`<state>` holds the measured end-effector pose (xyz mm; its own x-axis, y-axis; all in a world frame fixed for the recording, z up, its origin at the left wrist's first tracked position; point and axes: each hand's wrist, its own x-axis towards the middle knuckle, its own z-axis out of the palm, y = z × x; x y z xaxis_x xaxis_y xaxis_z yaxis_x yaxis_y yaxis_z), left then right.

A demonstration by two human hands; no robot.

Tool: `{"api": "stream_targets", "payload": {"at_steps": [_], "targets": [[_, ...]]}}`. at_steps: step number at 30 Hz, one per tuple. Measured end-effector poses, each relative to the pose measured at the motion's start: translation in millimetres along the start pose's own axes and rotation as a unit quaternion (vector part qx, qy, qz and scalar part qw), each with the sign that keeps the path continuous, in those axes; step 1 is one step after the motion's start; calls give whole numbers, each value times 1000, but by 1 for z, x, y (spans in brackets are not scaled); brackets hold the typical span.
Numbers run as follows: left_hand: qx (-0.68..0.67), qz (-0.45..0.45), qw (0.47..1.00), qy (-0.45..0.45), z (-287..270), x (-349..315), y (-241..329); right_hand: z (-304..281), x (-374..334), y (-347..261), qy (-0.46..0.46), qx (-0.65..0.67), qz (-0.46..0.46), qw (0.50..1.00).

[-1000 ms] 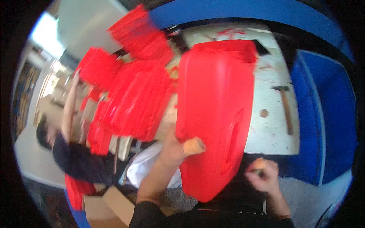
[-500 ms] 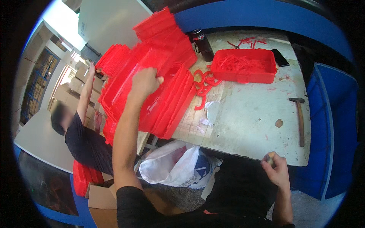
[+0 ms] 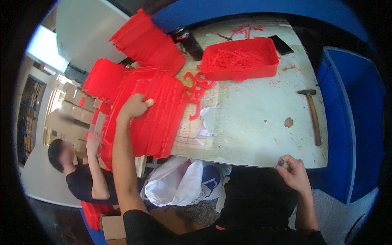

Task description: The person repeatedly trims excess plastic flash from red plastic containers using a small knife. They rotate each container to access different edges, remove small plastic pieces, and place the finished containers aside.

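My left hand (image 3: 136,105) is closed, with curled fingers, at the upper part of a leaning stack of nested red plastic boxes (image 3: 157,122). Its fingertips are mostly hidden, and it seems to grip the rim of one box. Just beyond the table's front edge, my right hand (image 3: 295,173) is closed round a small, pale yellowish-green thing (image 3: 284,164), mostly covered by the fingers. Several red plastic handles (image 3: 197,92) lie beside the stack. Further back stands an open red box (image 3: 241,75) holding thin red plastic scraps.
More red stacks (image 3: 149,45) rise behind, near a dark bottle (image 3: 188,43). A hammer (image 3: 313,116) and a black phone (image 3: 281,45) lie on the worn table (image 3: 253,134). A blue bin (image 3: 351,122) stands right, a white bag (image 3: 175,183) below. A co-worker (image 3: 87,179) is at left.
My left hand has moved lower, and the stack under it now shows its layered sides instead of an open box interior. The view has shifted. The co-worker's raised arm has come down.
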<state>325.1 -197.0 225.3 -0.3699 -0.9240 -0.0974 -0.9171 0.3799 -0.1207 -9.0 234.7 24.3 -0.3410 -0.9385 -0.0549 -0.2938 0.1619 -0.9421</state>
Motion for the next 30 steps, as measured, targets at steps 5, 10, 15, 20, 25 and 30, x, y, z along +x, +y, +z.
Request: {"api": "stream_targets", "payload": {"at_steps": [5,10,15,20,25,30], "targets": [[69,25,977,199,-10,-32,38,-13,15,19,150,-247,1,957],[-261,254,907,212,66,-38,118,-14,36,52,205,-401,22,892],[-113,111,976,148,169,16,152,-11,40,71,235,-378,-40,894],[-22,146,970,195,224,44,153,-11,42,74,271,-325,-59,904],[-190,182,943,203,231,59,177,-12,43,76,272,-324,-53,905],[-404,199,882,135,240,50,236,-12,43,76,268,-315,-38,910]]}}
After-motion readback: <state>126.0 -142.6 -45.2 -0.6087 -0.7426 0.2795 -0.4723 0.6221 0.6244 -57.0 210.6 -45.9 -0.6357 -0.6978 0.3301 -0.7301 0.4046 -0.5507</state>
